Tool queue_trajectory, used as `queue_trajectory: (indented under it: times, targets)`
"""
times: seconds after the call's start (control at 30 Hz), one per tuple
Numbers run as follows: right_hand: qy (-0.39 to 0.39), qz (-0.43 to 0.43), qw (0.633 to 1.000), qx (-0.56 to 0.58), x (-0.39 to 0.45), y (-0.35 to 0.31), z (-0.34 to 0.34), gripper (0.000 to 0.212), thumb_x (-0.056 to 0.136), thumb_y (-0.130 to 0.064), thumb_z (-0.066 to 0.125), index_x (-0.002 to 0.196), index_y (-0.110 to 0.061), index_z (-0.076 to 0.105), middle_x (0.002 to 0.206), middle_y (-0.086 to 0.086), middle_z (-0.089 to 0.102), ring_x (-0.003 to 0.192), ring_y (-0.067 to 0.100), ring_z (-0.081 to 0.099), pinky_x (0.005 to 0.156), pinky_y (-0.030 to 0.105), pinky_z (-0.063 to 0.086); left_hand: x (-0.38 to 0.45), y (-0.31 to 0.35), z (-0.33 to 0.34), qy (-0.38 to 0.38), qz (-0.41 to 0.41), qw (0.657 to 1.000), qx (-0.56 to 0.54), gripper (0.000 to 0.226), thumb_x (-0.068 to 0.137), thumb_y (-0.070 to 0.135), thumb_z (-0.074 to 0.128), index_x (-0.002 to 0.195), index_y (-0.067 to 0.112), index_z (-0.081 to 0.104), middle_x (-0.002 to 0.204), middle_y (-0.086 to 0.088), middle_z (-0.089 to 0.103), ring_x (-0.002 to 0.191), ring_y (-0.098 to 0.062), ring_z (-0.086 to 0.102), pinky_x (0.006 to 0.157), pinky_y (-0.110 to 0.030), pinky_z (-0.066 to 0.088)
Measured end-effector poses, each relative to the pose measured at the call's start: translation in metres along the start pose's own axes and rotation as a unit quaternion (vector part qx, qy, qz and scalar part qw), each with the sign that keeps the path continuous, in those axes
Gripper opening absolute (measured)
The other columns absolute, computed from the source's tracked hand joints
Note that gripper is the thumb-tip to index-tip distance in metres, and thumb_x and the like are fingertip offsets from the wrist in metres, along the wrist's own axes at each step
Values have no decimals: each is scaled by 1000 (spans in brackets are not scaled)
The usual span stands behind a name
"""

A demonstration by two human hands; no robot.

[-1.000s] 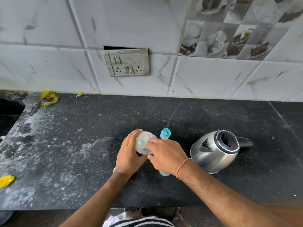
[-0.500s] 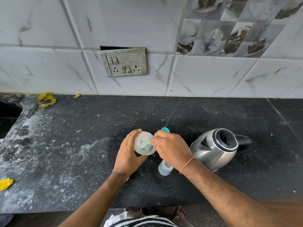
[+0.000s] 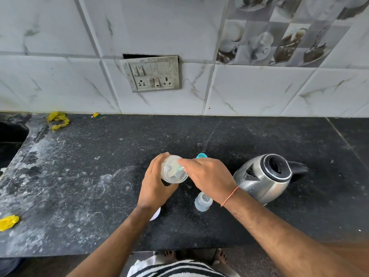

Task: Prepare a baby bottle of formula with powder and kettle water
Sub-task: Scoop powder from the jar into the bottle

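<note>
Left hand point(image 3: 157, 186): your fingers wrap round the side of the clear powder jar point(image 3: 174, 172), holding it tipped with its mouth toward you; the grip is the same as a second ago.
Right hand point(image 3: 207, 176): a second ago it sat at the jar's rim; now your fingertips reach into the mouth, pinching a small teal scoop point(image 3: 181, 168) (handle only showing).
Meaning: you are likely drawing powder, so the dosing step is under way; no water poured yet, as far as can be judged.
Bottle point(image 3: 202, 203): upright on the counter point(image 3: 79, 186), open-topped, just under your right wrist, near the kettle point(image 3: 263, 176).
Hidden: the scoop bowl and powder level are blurred; the teal cap point(image 3: 201, 155) is mostly behind your hand; a white disc point(image 3: 156, 214) under the left wrist cannot be identified.
</note>
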State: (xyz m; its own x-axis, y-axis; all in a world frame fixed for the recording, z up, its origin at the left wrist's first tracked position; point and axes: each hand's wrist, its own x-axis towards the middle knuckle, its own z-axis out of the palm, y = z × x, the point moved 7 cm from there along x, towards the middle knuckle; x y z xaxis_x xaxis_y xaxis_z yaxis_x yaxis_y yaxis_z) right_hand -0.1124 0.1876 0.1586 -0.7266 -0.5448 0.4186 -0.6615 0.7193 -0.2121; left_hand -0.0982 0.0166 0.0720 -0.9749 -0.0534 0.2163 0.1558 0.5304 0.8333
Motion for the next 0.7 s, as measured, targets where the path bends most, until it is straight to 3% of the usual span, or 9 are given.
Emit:
queue_trajectory:
  times: [0.17,0.33,0.5,0.7]
  targets:
    - [36,-88,993,-77,2,-13,-1,23,84,-1,77,97,-20,76,75,-5,67,58,23,55,45,34,46,1,10,3,-10,27,1000,4,96,77,27,101,157,27,48,159,16,53,147,-7,52,118,-39,51]
    - [-4,-85,987,-138,3,-8,14,26,77,-3,82,88,-22,68,65,-5,58,48,20,49,40,27,29,2,12,6,-20,53,998,24,95,78,30,102,157,20,50,162,14,53,152,-10,49,122,-41,48]
    - [-75,-19,991,-107,-1,-2,29,22,81,-10,83,91,-23,67,63,-4,61,46,23,56,35,29,42,6,4,4,-19,68,996,49,96,77,29,102,157,18,51,165,9,52,154,-13,48,124,-47,46]
    - [-31,3,997,-76,5,-2,18,17,84,-11,79,89,-23,67,62,-4,60,46,22,54,35,30,42,6,6,5,-19,80,995,54,95,77,29,101,157,18,51,164,7,53,153,-15,49,124,-46,46]
